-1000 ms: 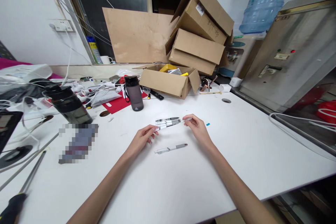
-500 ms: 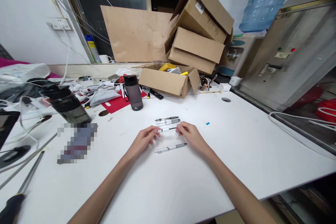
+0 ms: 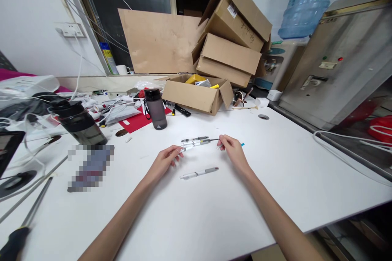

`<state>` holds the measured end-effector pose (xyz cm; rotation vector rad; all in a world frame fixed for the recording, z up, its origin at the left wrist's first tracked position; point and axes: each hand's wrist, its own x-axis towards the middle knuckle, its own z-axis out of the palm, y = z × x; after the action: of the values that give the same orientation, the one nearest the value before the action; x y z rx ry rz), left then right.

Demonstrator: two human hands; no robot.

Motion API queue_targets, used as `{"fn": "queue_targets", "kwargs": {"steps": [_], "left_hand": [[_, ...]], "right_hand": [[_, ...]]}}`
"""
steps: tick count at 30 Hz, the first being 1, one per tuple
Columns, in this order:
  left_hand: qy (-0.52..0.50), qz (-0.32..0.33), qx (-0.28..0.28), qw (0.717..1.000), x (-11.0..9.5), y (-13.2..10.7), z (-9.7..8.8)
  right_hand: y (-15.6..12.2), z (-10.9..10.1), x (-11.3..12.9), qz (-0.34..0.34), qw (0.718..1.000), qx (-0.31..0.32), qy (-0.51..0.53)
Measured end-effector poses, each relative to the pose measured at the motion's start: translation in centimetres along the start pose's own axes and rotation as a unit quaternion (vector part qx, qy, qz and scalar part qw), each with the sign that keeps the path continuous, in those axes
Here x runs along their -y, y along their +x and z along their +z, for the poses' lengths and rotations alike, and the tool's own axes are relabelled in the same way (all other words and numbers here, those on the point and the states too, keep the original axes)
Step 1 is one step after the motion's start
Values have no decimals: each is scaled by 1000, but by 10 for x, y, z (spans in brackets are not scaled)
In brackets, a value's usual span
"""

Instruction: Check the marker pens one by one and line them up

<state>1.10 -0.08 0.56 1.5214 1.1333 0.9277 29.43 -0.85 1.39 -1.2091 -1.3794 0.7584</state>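
My left hand is closed in a pinch on the end of a white pen barrel just above the white table. My right hand is closed too, pinching a thin dark rod that points back toward the barrel; it looks like the pen's refill. Between and just behind the hands lie two or three grey-and-clear pens side by side. A single pen with a grey grip lies on the table in front of both hands.
A small dark bottle and a larger one stand at back left amid cables. An open cardboard box and stacked boxes line the back. A screwdriver lies front left, a white cable right.
My hands were close together on the pen half a second ago. My right hand has since moved right and slightly away, drawing the thin rod out from the barrel in my left hand.
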Motion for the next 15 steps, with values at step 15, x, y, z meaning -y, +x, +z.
{"fn": "queue_targets", "kwargs": {"steps": [15], "left_hand": [[11,0,22,1000,2,-1,2]], "right_hand": [[-4,1,9,-96,995,-28,-2]]}}
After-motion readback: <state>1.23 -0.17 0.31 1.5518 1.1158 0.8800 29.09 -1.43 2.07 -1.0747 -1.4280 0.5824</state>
